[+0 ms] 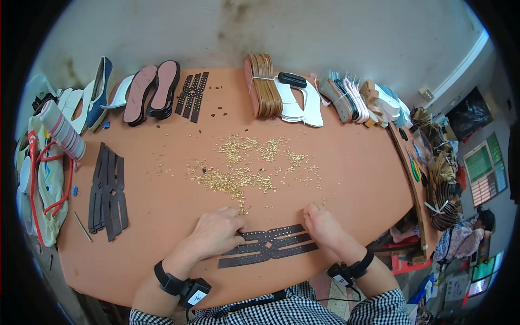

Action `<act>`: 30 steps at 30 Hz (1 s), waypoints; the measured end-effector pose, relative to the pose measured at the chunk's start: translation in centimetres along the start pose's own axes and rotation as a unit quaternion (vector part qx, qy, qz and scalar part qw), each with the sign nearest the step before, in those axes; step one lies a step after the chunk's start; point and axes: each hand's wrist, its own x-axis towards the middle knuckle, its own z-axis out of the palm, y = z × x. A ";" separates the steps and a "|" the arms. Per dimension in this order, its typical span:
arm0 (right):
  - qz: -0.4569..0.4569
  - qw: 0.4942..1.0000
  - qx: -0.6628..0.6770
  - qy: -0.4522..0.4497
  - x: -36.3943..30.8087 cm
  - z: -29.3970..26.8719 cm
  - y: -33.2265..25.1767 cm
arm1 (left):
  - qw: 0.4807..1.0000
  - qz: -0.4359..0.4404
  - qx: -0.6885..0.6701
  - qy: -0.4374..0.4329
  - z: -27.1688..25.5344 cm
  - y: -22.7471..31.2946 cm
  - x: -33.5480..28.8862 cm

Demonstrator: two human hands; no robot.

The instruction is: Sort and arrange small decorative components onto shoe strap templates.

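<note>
A dark brown, strappy sandal upper (pixel 268 246) lies flat in front of me, with rows of small holes or studs along its straps and a diamond-shaped opening at its middle. My left hand (pixel 218 232) is at its upper left end, fingers curled, thumb over the strap; the hand hides that end. By the upper right end, my right hand (pixel 323 225) is closed in a pinch, and whatever is between its fingertips is hidden. Just beyond both hands, a loose spread of small gold studs (pixel 227 181) covers the middle of the table.
A stack of similar dark uppers (pixel 108 192) lies at left near a thin metal rod (pixel 83 226) and a cloth bag (pixel 51 184). Pink-topped soles (pixel 165 86), bundled brown soles (pixel 264 86) and white pieces (pixel 310 105) line the back of the brown table (pixel 357 168).
</note>
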 end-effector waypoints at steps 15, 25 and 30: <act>-0.035 0.996 0.068 -0.044 -2.1 -0.6 -3.1 | 1.000 -0.005 -0.001 -0.008 0.1 0.1 0.1; -0.085 0.995 0.046 -0.036 -3.5 0.4 -3.0 | 1.000 -0.004 0.020 0.004 0.3 -0.2 0.1; -0.082 0.995 0.042 -0.024 -3.5 0.6 -3.0 | 1.000 0.000 0.019 0.003 0.2 -0.2 0.1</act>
